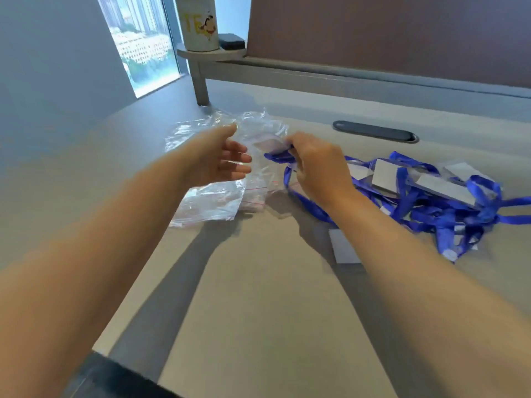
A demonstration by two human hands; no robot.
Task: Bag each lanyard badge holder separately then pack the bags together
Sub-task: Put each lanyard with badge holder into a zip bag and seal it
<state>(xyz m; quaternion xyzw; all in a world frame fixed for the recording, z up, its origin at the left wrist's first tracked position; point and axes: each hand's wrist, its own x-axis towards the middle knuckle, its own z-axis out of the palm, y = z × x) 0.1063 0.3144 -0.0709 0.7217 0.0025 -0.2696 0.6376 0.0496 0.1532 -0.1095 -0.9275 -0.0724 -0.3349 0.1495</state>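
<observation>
Surroundings: a heap of blue lanyards with badge holders [436, 193] lies on the table [258, 282] at 3 o'clock, a dark cable slot [375, 131] at 1 o'clock, a printed cup [199, 23] on a raised shelf [212, 54] at 12 o'clock, and crumpled clear bags [209, 202] at 10 o'clock, partly beneath the left hand [221, 160]. The right hand [319, 165], fingers clenched, grips one lanyard badge holder [267, 145] at centre, its card end pointing toward 10 o'clock into a clear bag [263, 124], its strap [304, 199] trailing toward 4 o'clock. The left hand's fingers are released and spread against the plastic.
</observation>
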